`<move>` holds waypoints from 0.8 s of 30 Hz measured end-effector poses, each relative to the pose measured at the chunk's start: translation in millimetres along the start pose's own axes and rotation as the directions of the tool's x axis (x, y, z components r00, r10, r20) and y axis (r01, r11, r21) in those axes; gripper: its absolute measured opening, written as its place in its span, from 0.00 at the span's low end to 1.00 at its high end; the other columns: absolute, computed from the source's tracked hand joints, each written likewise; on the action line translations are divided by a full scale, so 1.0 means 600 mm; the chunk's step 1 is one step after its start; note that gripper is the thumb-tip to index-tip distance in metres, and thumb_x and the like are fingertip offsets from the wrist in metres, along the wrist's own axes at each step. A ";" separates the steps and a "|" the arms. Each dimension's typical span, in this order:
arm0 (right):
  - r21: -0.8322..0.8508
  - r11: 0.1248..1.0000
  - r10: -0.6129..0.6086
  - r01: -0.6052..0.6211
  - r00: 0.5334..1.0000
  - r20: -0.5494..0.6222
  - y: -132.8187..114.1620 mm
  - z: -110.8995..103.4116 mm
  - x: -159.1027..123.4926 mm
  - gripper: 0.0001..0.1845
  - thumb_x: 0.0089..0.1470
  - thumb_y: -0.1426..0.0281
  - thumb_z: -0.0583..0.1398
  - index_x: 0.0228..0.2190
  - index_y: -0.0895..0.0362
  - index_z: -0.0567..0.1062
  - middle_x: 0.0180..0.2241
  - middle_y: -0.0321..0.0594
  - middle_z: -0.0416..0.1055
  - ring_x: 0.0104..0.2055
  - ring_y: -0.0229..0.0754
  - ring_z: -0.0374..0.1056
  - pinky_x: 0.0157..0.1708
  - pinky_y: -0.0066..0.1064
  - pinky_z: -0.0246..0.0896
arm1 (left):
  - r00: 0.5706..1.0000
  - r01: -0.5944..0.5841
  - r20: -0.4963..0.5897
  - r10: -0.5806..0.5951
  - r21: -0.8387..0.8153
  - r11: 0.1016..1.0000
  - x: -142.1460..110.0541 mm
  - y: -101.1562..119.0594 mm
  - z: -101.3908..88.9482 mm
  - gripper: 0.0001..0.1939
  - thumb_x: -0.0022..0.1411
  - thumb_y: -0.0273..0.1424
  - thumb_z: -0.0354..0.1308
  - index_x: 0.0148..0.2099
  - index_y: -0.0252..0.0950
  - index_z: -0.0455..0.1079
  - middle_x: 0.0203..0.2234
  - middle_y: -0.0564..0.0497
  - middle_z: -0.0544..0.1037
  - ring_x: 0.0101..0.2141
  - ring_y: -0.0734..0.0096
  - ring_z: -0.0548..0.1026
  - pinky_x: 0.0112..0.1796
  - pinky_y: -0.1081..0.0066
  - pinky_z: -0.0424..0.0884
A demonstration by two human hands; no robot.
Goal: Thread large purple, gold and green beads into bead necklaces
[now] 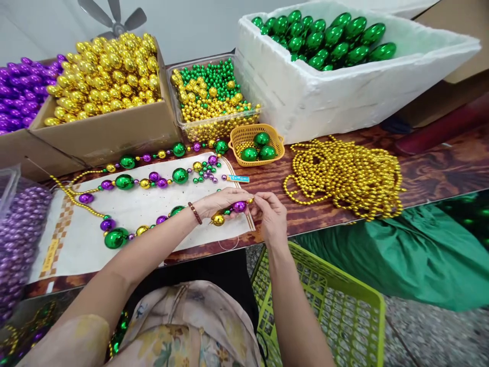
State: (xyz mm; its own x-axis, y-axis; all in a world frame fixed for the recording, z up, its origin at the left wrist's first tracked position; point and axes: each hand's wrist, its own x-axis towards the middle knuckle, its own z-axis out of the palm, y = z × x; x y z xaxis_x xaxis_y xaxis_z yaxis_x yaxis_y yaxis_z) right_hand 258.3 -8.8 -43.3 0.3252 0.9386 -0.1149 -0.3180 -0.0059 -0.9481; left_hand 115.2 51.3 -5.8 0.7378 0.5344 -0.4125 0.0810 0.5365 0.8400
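Over the right end of a white cloth (84, 244), my left hand (225, 203) is closed on a string of beads, with a purple bead (239, 206) and a gold bead (218, 219) showing by its fingers. My right hand (270, 211) pinches at the string's end, close to a small gold bead (250, 201); its fingertips touch or nearly touch the left ones. A thin thread loop hangs below the hands. The strand runs left across the cloth to a large green bead (116, 237). Loose small green and purple beads (206, 176) lie beyond my left hand.
A yellow basket (256, 162) holds green balls. Behind stand a clear bin (217, 122), a carton (114, 127) of gold beads and a foam box (290, 102) of green ones. Gold bead chains (347, 178) are heaped at right. A green crate (336, 285) sits below the table.
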 end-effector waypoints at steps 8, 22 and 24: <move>0.218 0.971 -0.012 0.101 0.926 -0.376 -0.010 -0.068 0.046 0.18 0.46 0.59 0.67 0.31 0.54 0.66 0.29 0.31 0.77 0.17 0.30 0.66 0.18 0.22 0.62 | 0.988 0.127 0.083 -0.132 0.053 0.990 0.009 -0.002 -0.028 0.17 0.59 0.43 0.66 0.37 0.33 0.73 0.22 0.52 0.75 0.12 0.85 0.60 0.12 0.81 0.48; 0.216 0.976 -0.009 0.017 0.999 -0.035 -0.017 -0.018 0.012 0.21 0.50 0.53 0.68 0.37 0.51 0.69 0.27 0.31 0.76 0.24 0.35 0.74 0.21 0.23 0.69 | 0.989 0.101 0.079 -0.122 0.229 0.968 -0.012 0.054 -0.025 0.17 0.58 0.44 0.67 0.31 0.34 0.77 0.25 0.44 0.79 0.13 0.83 0.61 0.14 0.76 0.49; 0.232 0.973 -0.026 0.020 0.999 0.024 -0.027 -0.010 0.008 0.20 0.47 0.59 0.71 0.38 0.53 0.72 0.30 0.32 0.77 0.27 0.35 0.75 0.24 0.23 0.71 | 0.992 0.080 0.076 -0.099 0.228 0.970 -0.017 0.066 -0.018 0.17 0.58 0.44 0.67 0.31 0.34 0.76 0.25 0.45 0.79 0.13 0.83 0.61 0.14 0.77 0.49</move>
State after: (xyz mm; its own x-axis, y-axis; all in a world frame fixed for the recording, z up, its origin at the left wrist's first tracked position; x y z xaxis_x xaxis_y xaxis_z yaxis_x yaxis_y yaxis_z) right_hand 270.5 -6.2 -30.0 0.3115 0.9466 -0.0829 -0.5093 0.0927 -0.8556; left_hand 103.6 74.3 27.7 0.7746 0.4275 -0.4662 0.2903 0.4145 0.8625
